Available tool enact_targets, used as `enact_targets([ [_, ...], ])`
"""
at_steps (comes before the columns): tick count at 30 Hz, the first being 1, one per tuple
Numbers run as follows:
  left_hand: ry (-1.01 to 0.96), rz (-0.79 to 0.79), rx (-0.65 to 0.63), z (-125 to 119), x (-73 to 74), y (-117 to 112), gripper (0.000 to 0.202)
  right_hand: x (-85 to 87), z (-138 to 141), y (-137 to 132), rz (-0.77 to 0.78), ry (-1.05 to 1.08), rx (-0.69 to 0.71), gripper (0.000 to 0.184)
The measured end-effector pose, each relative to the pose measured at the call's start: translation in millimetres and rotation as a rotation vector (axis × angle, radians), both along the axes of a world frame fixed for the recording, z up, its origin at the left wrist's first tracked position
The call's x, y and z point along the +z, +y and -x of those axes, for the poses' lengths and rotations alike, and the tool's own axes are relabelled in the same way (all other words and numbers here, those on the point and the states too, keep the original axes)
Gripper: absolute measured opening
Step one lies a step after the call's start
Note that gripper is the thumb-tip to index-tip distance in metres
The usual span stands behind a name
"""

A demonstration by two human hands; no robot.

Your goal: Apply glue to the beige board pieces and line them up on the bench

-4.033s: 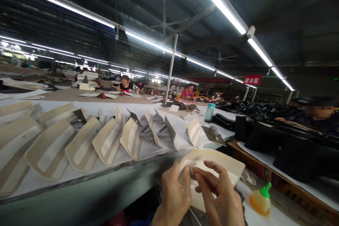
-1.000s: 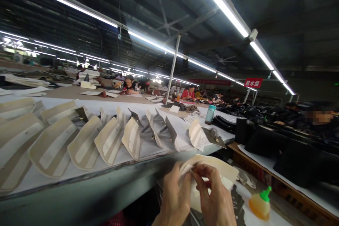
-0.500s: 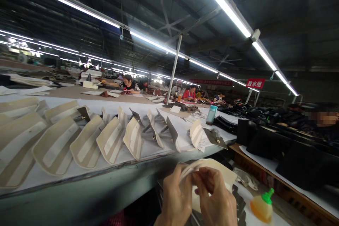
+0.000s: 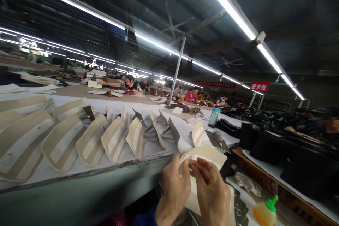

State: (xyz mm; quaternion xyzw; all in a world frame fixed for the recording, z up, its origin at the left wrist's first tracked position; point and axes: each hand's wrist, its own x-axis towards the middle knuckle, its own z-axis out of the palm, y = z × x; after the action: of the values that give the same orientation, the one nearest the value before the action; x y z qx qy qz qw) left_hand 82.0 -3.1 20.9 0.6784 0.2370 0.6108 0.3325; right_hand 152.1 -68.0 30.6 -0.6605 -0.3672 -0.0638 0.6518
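Observation:
A curved cream leather panel (image 4: 212,155) is held up in front of me, just off the near edge of the table. My left hand (image 4: 176,183) grips its left edge, fingers closed round the folded rim. Beside it, my right hand (image 4: 212,187) pinches the same edge between thumb and fingers; the exact spot is partly hidden by the fingers. Below the hands lie more cream pieces (image 4: 193,197). Similar curved panels (image 4: 63,144) stand in rows along the white-covered table (image 4: 148,150), some with small metal fittings.
A squeeze bottle (image 4: 266,212) with a green nozzle and amber liquid stands at lower right. A teal-capped bottle (image 4: 214,117) is on the table. Black pieces (image 4: 265,144) fill the bench at right. People work farther back, one in red (image 4: 191,96); another is at far right.
Both hands and the cream panel have risen a little, and more of the panel shows above the fingers. The whole view has shifted slightly.

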Motion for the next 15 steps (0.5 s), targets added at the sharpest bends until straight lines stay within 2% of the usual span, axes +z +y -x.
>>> enact_targets([
  [8, -0.037, -0.06, 0.126, -2.0, 16.0, 18.1, 0.019, 13.7, 8.7, 35.3, -0.029, 0.128, -0.034, 0.046],
  [15, -0.125, -0.097, 0.128, 4.4, 23.2, 30.4, 0.021, 16.3, 21.2, 54.0, -0.129, 0.278, -0.012, 0.054],
])
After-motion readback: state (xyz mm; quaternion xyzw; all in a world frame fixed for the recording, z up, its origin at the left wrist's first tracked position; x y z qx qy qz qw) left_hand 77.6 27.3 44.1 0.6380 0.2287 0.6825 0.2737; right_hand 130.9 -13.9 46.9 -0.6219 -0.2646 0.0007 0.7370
